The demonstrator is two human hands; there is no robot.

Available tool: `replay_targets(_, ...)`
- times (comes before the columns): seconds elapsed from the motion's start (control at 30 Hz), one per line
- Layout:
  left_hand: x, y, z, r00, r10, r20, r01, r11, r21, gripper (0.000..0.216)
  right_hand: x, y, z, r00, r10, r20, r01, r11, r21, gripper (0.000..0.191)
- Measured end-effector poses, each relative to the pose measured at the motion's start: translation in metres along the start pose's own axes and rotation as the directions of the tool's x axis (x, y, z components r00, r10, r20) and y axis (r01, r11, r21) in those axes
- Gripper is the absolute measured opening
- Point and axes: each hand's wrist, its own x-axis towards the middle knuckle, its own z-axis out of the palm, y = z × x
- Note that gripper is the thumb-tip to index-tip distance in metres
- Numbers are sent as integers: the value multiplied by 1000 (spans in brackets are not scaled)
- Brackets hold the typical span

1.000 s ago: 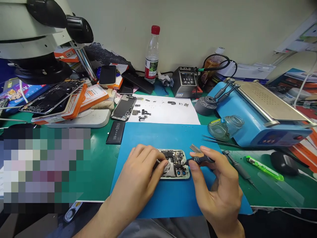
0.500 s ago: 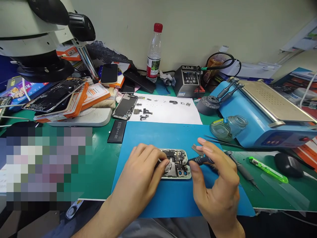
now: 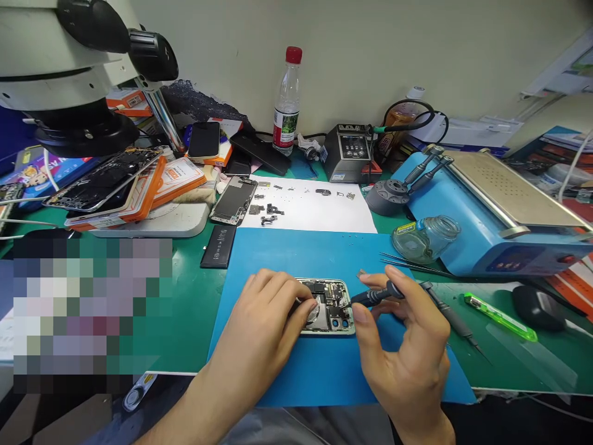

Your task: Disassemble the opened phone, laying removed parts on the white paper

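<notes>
An opened phone (image 3: 341, 290) lies on the blue mat (image 3: 306, 377), its inner boards and two camera lenses showing. My left hand (image 3: 269, 315) grips its left end, thumb and fingertips closed over the housing, and hides that part. In my right hand (image 3: 412, 340) is a dark screwdriver (image 3: 377, 295), held between thumb and fingers. It slants down to the left, with its tip at the phone's right-hand section, by the boards above the lenses. Whether the tip touches a screw is too small to tell. A small metal piece (image 3: 361, 273) lies just behind my right fingers.
Behind the mat, a white sheet (image 3: 306, 213) carries small phone parts; a screen (image 3: 234, 201) and a battery (image 3: 217, 246) lie left of it. Tweezers (image 3: 417, 264), a glass jar (image 3: 426, 238), another screwdriver (image 3: 456, 318) and a green cutter (image 3: 500, 316) lie right. A microscope (image 3: 69, 80) overhangs the left.
My right index finger has moved from being raised to the back end of the screwdriver, which now slants up more steeply. My left hand and the phone stay nearly in place.
</notes>
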Motion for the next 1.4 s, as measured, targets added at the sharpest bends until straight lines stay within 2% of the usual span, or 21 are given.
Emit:
replay_targets(0.13, 1, 0, -1, 999, 31, 15, -31, 999, -15, 7, 4, -5, -1, 970, 239, -47, -225, 953, 201, 61)
replay_targets(0.2, 1, -1, -2, 998, 58, 33, -57, 998, -38, 7, 6, -8, -3, 957, 290, -27, -266, 909, 322, 56)
replay_targets(0.4, 0, -3, 0, 991, 131, 30, -130, 991, -35, 8, 4, -5, -5, 994, 101, 39, -108, 902, 418, 56)
replay_targets(0.5, 1, -2, 2, 990, 137, 28, -137, 990, -25, 7, 3, -5, -3, 994, 104, 27, -105, 897, 428, 54)
replay_targets(0.6, 1, -1, 3, 991, 136, 11, -136, 991, -5, 8, 8, -10, -5, 968, 229, -106, -155, 869, 471, 49)
replay_targets(0.67, 0, 0, 3, 994, 112, -8, -111, 994, 8, 9, 12, -13, -12, 906, 380, -184, -235, 816, 528, 39)
replay_targets(0.7, 0, 0, 3, 996, 93, -16, -93, 996, 8, 10, 14, -13, -17, 878, 446, -175, -296, 792, 534, 34)
replay_targets(0.77, -1, 0, 3, 998, 58, -21, -58, 998, -6, 11, 17, -10, -28, 860, 507, -49, -443, 791, 422, 29)
replay_targets(0.83, -2, 0, 2, 999, 33, -23, -33, 999, -16, 14, 18, -4, -38, 861, 480, 167, -502, 855, 130, 34)
replay_targets(0.9, -3, 0, 2, 1000, 11, -27, -12, 1000, -26, 15, 16, 2, -43, 825, 422, 377, -417, 903, -101, 26)
replay_targets(0.97, -3, 0, 2, 999, -9, -39, 8, 999, -34, 16, 14, 7, -43, 796, 356, 490, -297, 935, -197, 21)
replay_targets(1.1, -3, 1, 2, 998, -37, -55, 35, 999, -38, 15, 11, 9, -38, 832, 227, 505, -116, 963, -242, 27)
replay_targets(1.2, -2, 1, 2, 998, -47, -46, 45, 998, -39, 16, 11, 8, -37, 854, 166, 494, -54, 971, -233, 26)
replay_targets(1.3, -1, 1, 3, 998, -47, -44, 45, 998, -51, 15, 13, 8, -37, 854, 163, 494, -68, 976, -205, 24)
replay_targets(1.4, -1, 0, 3, 997, -42, -58, 39, 997, -64, 14, 16, 8, -36, 826, 233, 513, -159, 970, -184, 23)
